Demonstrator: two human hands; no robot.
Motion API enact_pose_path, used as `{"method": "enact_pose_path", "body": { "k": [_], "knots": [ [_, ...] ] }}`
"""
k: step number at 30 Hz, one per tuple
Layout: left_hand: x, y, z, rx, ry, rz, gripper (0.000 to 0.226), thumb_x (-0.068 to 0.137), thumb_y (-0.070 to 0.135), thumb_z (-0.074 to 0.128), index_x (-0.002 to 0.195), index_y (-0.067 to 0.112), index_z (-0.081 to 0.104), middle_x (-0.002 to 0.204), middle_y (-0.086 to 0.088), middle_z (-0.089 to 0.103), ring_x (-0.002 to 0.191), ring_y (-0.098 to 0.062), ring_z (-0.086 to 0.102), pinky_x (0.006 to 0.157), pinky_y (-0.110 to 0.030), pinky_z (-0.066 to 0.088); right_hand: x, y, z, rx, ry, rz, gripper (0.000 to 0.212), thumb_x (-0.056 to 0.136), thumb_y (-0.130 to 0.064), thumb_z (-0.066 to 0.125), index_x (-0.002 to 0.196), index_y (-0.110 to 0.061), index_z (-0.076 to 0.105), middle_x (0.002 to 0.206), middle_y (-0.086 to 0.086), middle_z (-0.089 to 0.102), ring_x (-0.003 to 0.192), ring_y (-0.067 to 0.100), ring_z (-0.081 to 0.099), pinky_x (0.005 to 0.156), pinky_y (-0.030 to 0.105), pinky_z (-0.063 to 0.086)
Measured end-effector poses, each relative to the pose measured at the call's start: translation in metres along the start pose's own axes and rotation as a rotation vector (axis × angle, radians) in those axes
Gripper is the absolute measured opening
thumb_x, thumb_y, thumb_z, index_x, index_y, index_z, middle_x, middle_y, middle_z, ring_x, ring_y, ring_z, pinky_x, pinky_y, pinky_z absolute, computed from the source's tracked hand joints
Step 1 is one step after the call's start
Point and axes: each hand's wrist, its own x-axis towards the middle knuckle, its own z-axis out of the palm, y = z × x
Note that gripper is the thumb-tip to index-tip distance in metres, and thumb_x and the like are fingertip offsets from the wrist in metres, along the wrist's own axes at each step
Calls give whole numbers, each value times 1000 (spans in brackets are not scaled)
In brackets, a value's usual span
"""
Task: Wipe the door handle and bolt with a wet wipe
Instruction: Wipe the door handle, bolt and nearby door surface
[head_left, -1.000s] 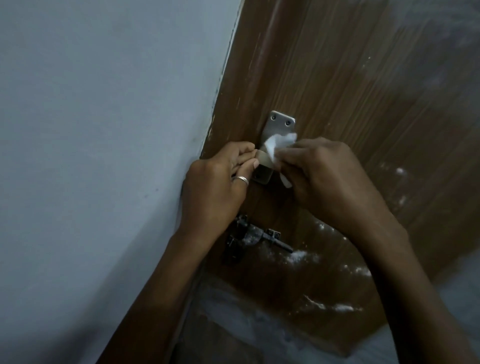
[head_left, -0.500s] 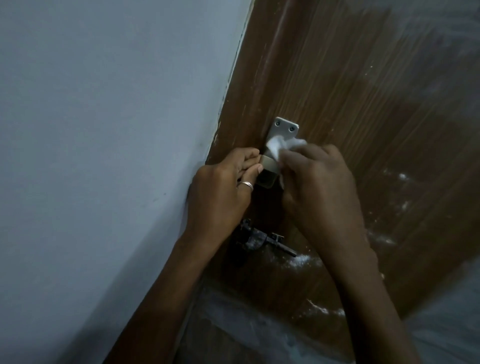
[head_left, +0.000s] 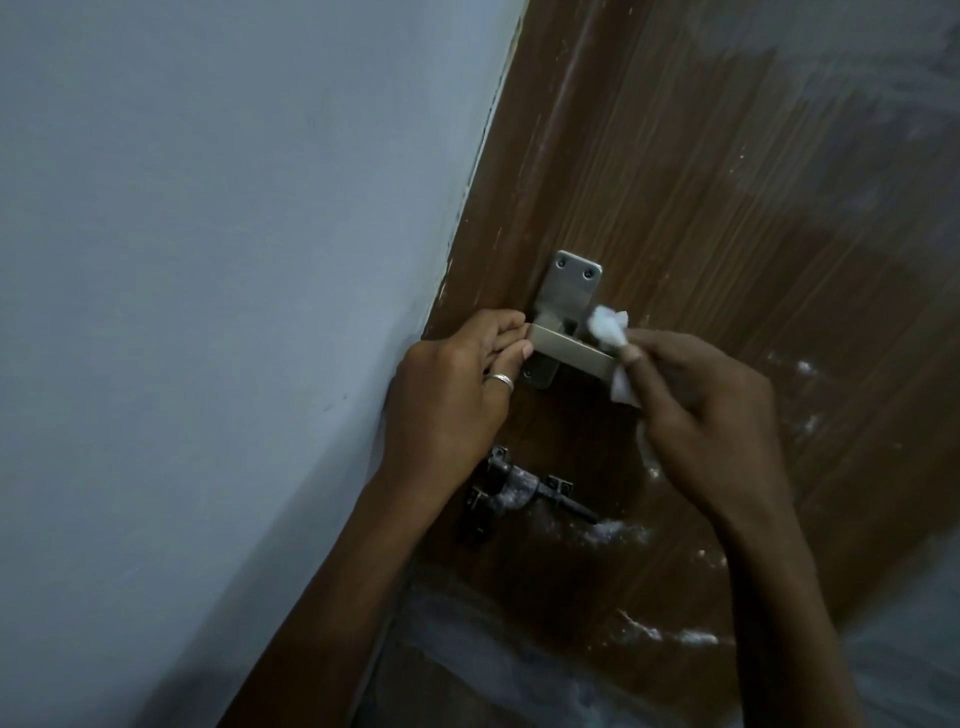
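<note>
Your left hand (head_left: 447, 395) pinches the left end of the handle (head_left: 566, 348), fingers curled round the lever, while your right hand (head_left: 711, 410) pinches the wipe (head_left: 608, 330) in a bunch at its fingertips, pressed against the lever's right end, with a tail of it hanging below your thumb. The bolt (head_left: 524, 488) sits lower on the door (head_left: 727, 182), between your wrists, dark and flecked with white, and neither hand touches it. The wipe is wadded so small that you may only be dabbing with one corner, so the underside of the lever and the plate (head_left: 571, 280) around the screws could be missed. Your left fingers cover the lever's left end, and that patch probably stays dirty unless you shift your hold. Pushing hard could turn the lever and swing the door by the wall (head_left: 208, 260), and the loose tail might snag on the lever's end. The bolt's grime looks heavier and may smear if you reuse the same face of the wipe. Compared with half a second ago, your right hand has slid right along the lever, baring most of it, and your left hand keeps its place
</note>
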Motion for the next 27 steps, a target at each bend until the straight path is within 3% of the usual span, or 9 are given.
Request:
{"method": "enact_pose_path", "body": {
  "k": [2,4,6,10,13,16,20,23,27],
  "knots": [
    [0,0,0,1,6,0,33,94,27,66,126,19,66,111,8,74,102,-2,69,84,-30,60,-27,9,-1,152,275,137,23,100,-17,59,121,-21,66,111,-4,70,92,-1,65,73,14,54],
    [0,1,0,11,16,9,32,94,27,66,126,18,66,111,7,74,102,-2,69,84,-29,60,-59,10,16,104,501,193,25,99,-12,61,124,-16,62,116,1,68,96,-6,63,78,12,53],
    [-1,2,-1,29,21,27,33,95,26,66,126,17,66,112,6,74,102,-3,69,85,-26,60,-83,4,45,30,574,132,25,96,-4,64,121,-7,63,117,6,67,103,3,64,88,15,53],
    [-4,0,-2,92,6,51,32,98,27,62,128,18,65,114,4,74,101,-7,70,87,-24,58,-80,-5,97,-15,448,-6,28,91,5,66,118,1,69,120,16,68,113,20,63,101,21,49],
    [-21,-7,-2,167,8,46,32,99,28,60,129,18,66,114,1,74,99,-13,71,87,-29,59,-55,-1,119,-77,423,-55,29,94,2,63,122,0,69,120,20,66,113,27,60,97,31,51],
    [-47,-12,0,198,59,-8,29,99,24,61,126,15,68,112,0,74,96,-13,72,87,-25,58,-34,6,133,-226,431,-96,27,96,-5,62,122,-1,69,116,19,66,108,25,52,88,41,52],
    [-61,-9,8,191,97,-72,30,99,16,59,127,10,66,111,-4,74,95,-14,72,88,-15,50,-32,10,141,-377,410,-113,32,97,-11,64,128,-6,67,121,18,63,111,25,47,89,40,43],
    [-62,-6,14,198,83,-109,31,99,13,57,128,6,64,106,-8,75,89,-17,73,81,-14,49,-53,19,135,-370,319,-129,36,95,-14,66,130,-4,65,127,20,61,117,27,47,92,41,46],
    [-61,-11,15,180,53,-111,32,99,14,58,129,7,64,109,-7,75,95,-16,72,85,-16,50,-38,22,119,-336,412,-140,32,98,-11,56,125,0,68,118,21,65,108,25,49,86,39,51]
  ]
}}
